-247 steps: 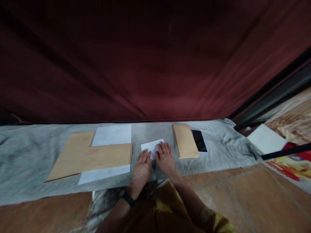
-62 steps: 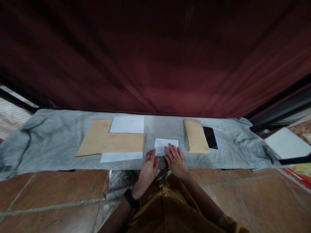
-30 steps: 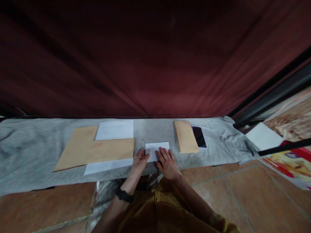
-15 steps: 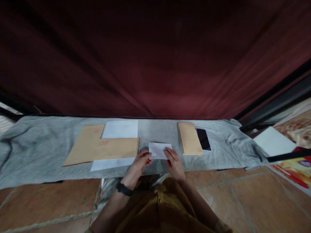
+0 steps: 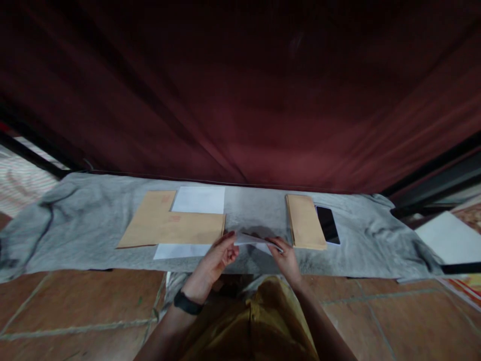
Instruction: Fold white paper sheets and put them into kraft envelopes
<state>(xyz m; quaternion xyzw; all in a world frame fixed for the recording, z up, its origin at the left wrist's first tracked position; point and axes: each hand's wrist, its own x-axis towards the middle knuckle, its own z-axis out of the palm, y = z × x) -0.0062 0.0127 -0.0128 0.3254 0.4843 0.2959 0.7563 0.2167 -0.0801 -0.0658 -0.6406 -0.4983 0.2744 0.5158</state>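
Observation:
A small folded white paper [image 5: 252, 237] is lifted a little off the grey cloth [image 5: 75, 220] and seen almost edge-on. My left hand [image 5: 214, 260] pinches its left end, with a black band on that wrist. At the paper's right end my right hand [image 5: 286, 255] grips it, fingers curled. Both hands hover just in front of my body over the cloth's near edge.
Two brown envelopes [image 5: 171, 226] overlap white sheets [image 5: 199, 199] to the left. A stack of narrow brown envelopes [image 5: 304, 228] and a dark phone [image 5: 328, 224] lie to the right. A dark red curtain [image 5: 240, 100] hangs behind. Tiled floor [image 5: 75, 311] in front; another white sheet [image 5: 447, 235] far right.
The folded paper lay flat under my fingers a second ago. Both hands have since taken hold of its ends and raised it off the cloth.

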